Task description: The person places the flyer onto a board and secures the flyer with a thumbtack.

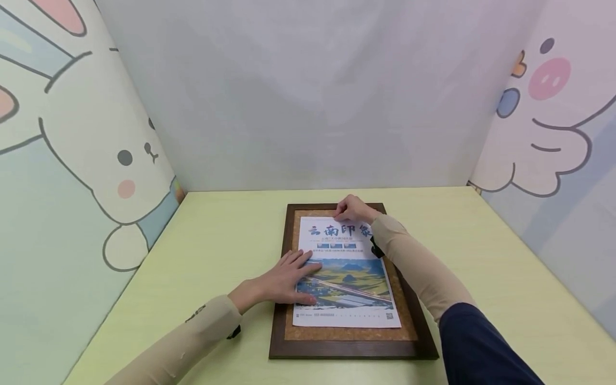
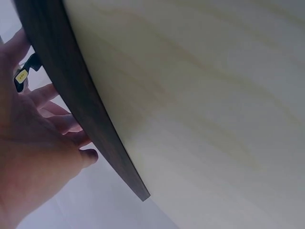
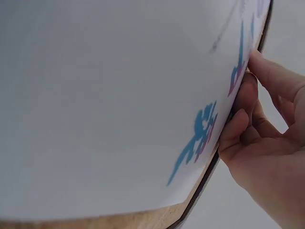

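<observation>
A printed poster (image 1: 337, 315) with blue Chinese lettering and a landscape picture lies on a cork board (image 1: 346, 334) in a dark brown wooden frame (image 1: 353, 350). My left hand (image 1: 284, 278) rests on the poster's left side, fingers spread and fairly straight, its palm crossing the frame's left bar. At the poster's top edge, my right hand (image 1: 355, 208) has its thumb and curled fingers together at the paper. The right wrist view shows that hand (image 3: 267, 119) close up, fingertips at the edge of the sheet (image 3: 119, 105); anything small between them is hidden.
The framed board lies on a pale yellow-green wood-grain table (image 1: 231, 230). A plain white backdrop (image 1: 317, 107) rises behind. Cartoon-printed panels stand on the left (image 1: 86, 160) and right (image 1: 544, 133).
</observation>
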{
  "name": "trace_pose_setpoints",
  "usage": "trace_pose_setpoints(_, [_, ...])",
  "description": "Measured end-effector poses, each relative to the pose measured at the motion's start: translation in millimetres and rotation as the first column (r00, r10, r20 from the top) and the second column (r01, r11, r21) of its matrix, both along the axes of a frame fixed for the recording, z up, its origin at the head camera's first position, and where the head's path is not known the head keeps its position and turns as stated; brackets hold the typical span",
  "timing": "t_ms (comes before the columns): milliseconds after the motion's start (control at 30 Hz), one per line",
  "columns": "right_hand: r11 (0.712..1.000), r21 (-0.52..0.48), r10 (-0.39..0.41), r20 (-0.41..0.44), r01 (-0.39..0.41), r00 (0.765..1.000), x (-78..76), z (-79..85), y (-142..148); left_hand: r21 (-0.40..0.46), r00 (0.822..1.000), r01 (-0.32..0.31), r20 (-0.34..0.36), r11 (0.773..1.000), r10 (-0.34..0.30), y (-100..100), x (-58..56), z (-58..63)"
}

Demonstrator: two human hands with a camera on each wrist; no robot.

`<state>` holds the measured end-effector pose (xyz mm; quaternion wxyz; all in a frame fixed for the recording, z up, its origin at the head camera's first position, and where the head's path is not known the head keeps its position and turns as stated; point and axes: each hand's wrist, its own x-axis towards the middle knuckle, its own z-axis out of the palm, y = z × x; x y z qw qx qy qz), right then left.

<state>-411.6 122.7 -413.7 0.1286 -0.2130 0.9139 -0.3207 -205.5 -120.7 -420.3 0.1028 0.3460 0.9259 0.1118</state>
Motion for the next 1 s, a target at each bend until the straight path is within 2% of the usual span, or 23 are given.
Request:
trace_pose_setpoints(200, [0.999,0.003,-0.054,-0.002,0.054,0.999,0.8,-1.2,2.0,-0.003,1.0,0.014,-0.005,1.0,-0.014,0.4,-0.3,-0.6])
trace_pose_setpoints(400, [0.997,0.024,-0.072,-0.023,0.073,0.997,7.5,3.2,1.3,-0.015,1.0,0.021,-0.017,1.0,-0.021,2.0,-1.9,-0.5])
trace_pose_setpoints(567, [0.995,0.034,-0.088,-0.023,0.089,0.996,7.1,5.3,1.6,-0.004,0.999,0.033,-0.026,0.999,-0.033,4.3,-3.5,2.8])
trace_pose_setpoints(733, [0.995,0.037,-0.096,-0.029,0.097,0.995,7.5,2.5,6.5,-0.004,0.999,0.036,-0.004,0.999,-0.036,8.1,-4.7,3.8])
trace_pose_setpoints(833, [0.999,0.014,-0.046,-0.089,0.047,0.995,11.2,8.2,4.2,-0.003,1.0,0.023,0.009,1.0,-0.023,7.3,-5.1,5.3])
trace_pose_setpoints(900, [1.0,0.004,0.012,-0.158,-0.012,0.987,17.1,19.3,0.6,0.007,1.0,0.01,0.007,1.0,-0.01,5.7,-6.8,7.7])
trace_pose_setpoints(933, [0.999,-0.001,0.039,-0.197,-0.04,0.98,21.5,27.4,-1.8,0.017,1.0,0.0,-0.001,1.0,0.0,4.9,-8.3,9.8])
trace_pose_setpoints(1000, [0.995,0.019,0.099,-0.302,-0.098,0.948,30.9,46.5,-6.3,0.047,0.999,-0.028,-0.027,0.999,0.029,2.5,-12.7,16.1])
